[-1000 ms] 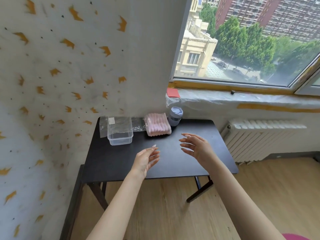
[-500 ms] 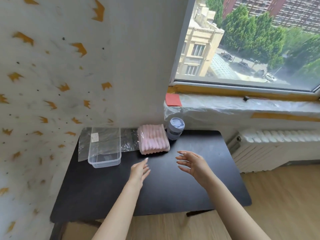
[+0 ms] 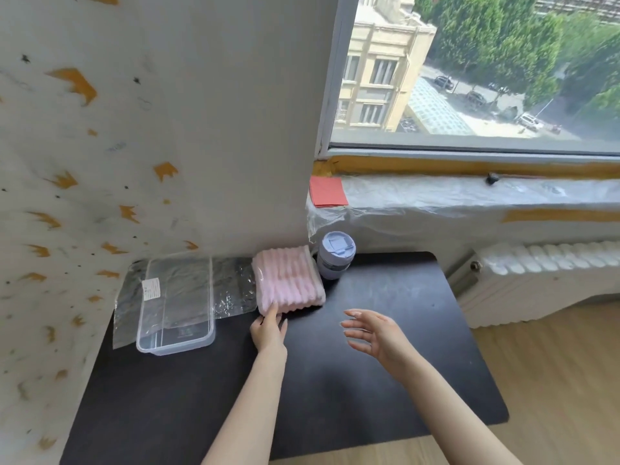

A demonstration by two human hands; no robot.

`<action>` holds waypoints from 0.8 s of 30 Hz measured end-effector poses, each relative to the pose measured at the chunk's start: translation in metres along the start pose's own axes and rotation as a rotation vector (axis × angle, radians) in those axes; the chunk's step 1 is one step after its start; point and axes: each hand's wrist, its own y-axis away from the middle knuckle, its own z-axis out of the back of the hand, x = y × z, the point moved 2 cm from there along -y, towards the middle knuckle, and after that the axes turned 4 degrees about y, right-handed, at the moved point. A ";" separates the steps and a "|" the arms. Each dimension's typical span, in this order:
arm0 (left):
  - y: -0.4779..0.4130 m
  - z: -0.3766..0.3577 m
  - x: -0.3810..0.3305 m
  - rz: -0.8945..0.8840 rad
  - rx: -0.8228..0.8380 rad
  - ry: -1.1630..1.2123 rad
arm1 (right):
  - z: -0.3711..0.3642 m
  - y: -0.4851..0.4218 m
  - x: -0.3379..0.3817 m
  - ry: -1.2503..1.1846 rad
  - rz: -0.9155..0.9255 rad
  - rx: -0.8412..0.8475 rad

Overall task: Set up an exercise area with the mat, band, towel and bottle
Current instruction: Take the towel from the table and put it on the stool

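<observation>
Moved: left hand (image 3: 268,330) has advanced to the towel (image 3: 288,280), straight fingertips touching its near left corner, nothing gripped.
Towel: pink, folded, at the tabletop's (image 3: 385,380) rear by the wall.
Bottle (image 3: 335,255): upright, just beside the towel's far right corner.
Plastic bag (image 3: 235,290): against the towel's left edge.
Right hand (image 3: 375,333): released, hovering.
Hazards: a one-corner lift may unfold the towel; a sideways drag may tip the bottle or snag the bag.

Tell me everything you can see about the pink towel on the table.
The pink towel looks like soft, ribbed fabric folded into a thick rectangle. It lies flat at the back of the black table, close to the wall, between a clear plastic bag and a grey-blue bottle. The left hand touches its near left corner with straight fingertips; it has no grip on it.
</observation>
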 end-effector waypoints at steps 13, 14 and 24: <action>0.002 -0.039 0.003 0.060 0.001 0.014 | -0.001 -0.013 -0.009 -0.026 -0.020 0.043; 0.003 -0.041 0.001 0.064 0.020 0.027 | -0.002 -0.014 -0.010 -0.027 -0.021 0.043; 0.043 -0.053 -0.009 0.065 0.282 0.140 | -0.017 -0.015 -0.005 -0.212 -0.098 0.013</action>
